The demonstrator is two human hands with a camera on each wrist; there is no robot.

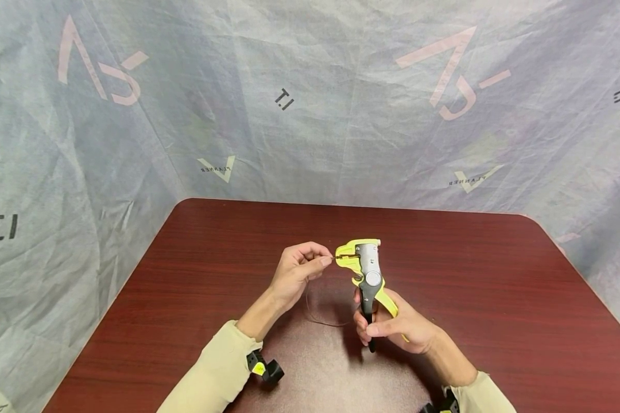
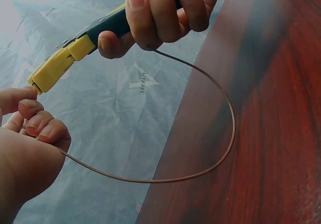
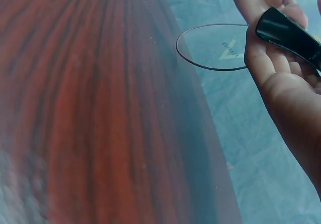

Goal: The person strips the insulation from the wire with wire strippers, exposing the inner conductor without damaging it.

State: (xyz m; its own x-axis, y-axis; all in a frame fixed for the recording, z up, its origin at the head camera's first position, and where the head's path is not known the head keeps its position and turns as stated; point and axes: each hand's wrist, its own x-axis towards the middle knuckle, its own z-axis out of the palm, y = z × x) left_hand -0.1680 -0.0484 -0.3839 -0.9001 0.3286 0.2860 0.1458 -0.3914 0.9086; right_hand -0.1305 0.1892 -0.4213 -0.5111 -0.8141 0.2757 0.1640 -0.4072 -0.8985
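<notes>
A wire stripper [image 1: 370, 264] with a yellow head, grey body and black lower handle is held upright over the table by my right hand [image 1: 405, 327]. The right fingers wrap its handles, and the thumb lies across the black one. At the mouth of the yellow head, my left hand [image 1: 295, 271] pinches the end of a thin brown wire [image 2: 233, 117] between thumb and forefinger. From the left hand the wire hangs in a wide loop and runs back behind the right fingers in the left wrist view. The black handle [image 3: 288, 33] shows in the right wrist view.
A dark red wood-grain table [image 1: 227, 241] with rounded far corners lies under both hands. Grey printed sheeting [image 1: 310, 132] hangs behind it and at the sides. Black wrist mounts [image 1: 266, 369] sit at the cream sleeves [image 1: 217, 367].
</notes>
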